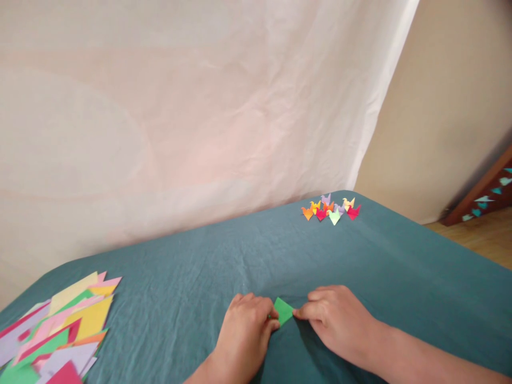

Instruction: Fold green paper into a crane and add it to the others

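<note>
A small green folded paper [283, 311] lies on the teal cloth-covered table [192, 288] near the front. My left hand [248, 325] is curled with its fingertips pinching the paper's left edge. My right hand [338, 317] is curled too, its fingertips pressing the paper's right corner. Both hands rest on the cloth on either side of the paper.
A spread pile of coloured paper sheets [60, 330] lies at the front left. Several small folded paper cranes [331, 209] stand grouped at the far right corner of the table. A white sheet [200, 117] hangs behind. Wooden floor [480, 240] shows at right.
</note>
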The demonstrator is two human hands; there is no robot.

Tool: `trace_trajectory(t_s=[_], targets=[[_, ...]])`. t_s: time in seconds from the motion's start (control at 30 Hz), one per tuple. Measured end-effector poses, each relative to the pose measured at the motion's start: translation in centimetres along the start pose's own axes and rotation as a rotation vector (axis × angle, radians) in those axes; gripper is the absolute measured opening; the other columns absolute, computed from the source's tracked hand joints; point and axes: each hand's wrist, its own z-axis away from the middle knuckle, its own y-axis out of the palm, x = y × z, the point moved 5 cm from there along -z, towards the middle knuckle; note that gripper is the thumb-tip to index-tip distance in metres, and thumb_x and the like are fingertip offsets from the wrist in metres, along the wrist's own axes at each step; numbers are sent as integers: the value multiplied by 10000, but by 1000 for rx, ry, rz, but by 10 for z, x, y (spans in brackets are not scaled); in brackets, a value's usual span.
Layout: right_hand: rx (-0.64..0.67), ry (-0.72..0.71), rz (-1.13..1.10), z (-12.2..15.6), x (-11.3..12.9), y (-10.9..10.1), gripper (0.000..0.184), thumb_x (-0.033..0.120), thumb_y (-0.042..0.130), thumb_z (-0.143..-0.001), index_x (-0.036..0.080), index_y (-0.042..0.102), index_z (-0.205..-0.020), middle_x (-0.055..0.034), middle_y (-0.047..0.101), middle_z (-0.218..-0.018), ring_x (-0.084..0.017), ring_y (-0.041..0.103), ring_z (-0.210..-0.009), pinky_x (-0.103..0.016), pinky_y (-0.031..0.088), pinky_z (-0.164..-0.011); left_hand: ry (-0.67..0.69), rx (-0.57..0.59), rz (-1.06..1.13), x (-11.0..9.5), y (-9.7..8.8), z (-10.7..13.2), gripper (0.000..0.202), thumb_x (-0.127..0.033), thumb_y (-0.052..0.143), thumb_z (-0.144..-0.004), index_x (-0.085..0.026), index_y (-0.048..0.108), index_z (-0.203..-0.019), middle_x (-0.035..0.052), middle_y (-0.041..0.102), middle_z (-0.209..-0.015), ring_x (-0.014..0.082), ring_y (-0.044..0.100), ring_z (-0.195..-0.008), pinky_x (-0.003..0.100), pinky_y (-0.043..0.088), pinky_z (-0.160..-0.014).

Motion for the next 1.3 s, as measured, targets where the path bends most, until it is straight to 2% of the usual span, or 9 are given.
trace_trajectory(t_s=[0.1,0.2,0.27,0.5,0.67,0.93,1.1,1.2,1.3], targets=[[-66,-3,-52,0,6,-2,285,113,491,-883,285,719,-883,3,611,-682,-154,562,-681,-268,362,-615,-31,17,63,3,-1,-1,33,-223,617,-794,-237,638,-815,-20,658,-755,187,568,-779,297,334,-728],[-129,-60,-142,-2,18,-4,263,92,453,-902,214,683,-935,-32,606,-822,-172,546,-792,-281,405,-689,-44,52,101,4,-2,-3,51,-241,603,-792,-236,649,-814,-19,649,-729,186,569,-773,293,341,-733],[-125,-98,-236,-4,24,-2,248,95,449,-911,199,658,-993,-41,599,-901,-171,539,-839,-284,426,-740,-47,67,118,5,-3,-4,70,-235,596,-786,-231,654,-826,-20,648,-731,184,569,-774,289,345,-729],[-118,-52,-442,-9,22,9,244,148,485,-927,253,665,-1054,-28,597,-944,-152,563,-867,-268,452,-775,-29,27,187,8,0,-3,105,-197,549,-816,-228,650,-819,-28,651,-748,172,561,-769,283,339,-722],[-105,-10,-465,-10,19,12,239,148,521,-913,269,684,-1040,-14,602,-897,-143,563,-841,-251,440,-755,-60,-13,144,6,1,-3,90,-179,555,-804,-223,633,-794,-31,636,-709,175,549,-742,292,321,-712],[-96,22,-472,-11,19,13,292,113,556,-884,293,659,-1090,2,599,-881,-134,561,-832,-236,424,-747,-79,37,128,7,0,-5,71,-196,613,-751,-223,627,-815,-28,619,-710,184,550,-774,290,313,-712],[-86,12,-455,-9,21,11,244,98,531,-887,266,686,-974,2,593,-876,-136,560,-834,-241,427,-747,-84,47,159,6,1,-3,92,-230,620,-762,-222,614,-853,-35,602,-699,181,541,-749,296,312,-708],[-110,14,-516,-11,19,8,238,85,510,-884,237,677,-960,-12,599,-937,-136,571,-863,-243,442,-779,-99,1,141,4,2,0,188,-254,634,-761,-212,595,-940,-20,603,-749,194,536,-767,309,316,-718],[-164,43,-597,-14,14,4,302,59,492,-863,224,636,-1071,-40,600,-1061,-153,572,-963,-265,443,-864,-89,-33,142,2,1,2,224,-228,637,-755,-215,584,-973,-9,602,-792,205,531,-798,324,322,-738]])
